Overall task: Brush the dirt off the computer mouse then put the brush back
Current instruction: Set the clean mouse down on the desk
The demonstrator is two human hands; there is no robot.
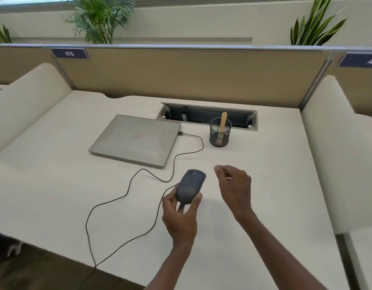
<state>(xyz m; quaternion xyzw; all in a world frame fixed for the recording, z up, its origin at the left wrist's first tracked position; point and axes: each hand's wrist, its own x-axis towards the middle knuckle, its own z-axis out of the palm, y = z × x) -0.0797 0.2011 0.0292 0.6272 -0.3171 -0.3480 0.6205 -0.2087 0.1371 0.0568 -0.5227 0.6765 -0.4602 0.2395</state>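
While left hand grips mouse, right hand loosely curled, empty, brush in cup

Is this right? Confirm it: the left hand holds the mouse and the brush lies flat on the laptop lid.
One thing is wrong. The head view shows the brush standing upright in the mesh pen cup, not on the laptop. The left hand does hold the mouse.

mouse: showing matt dark plastic
brush: showing pale wooden handle
cup: showing black wire mesh
laptop: showing smooth, brushed-looking grey metal
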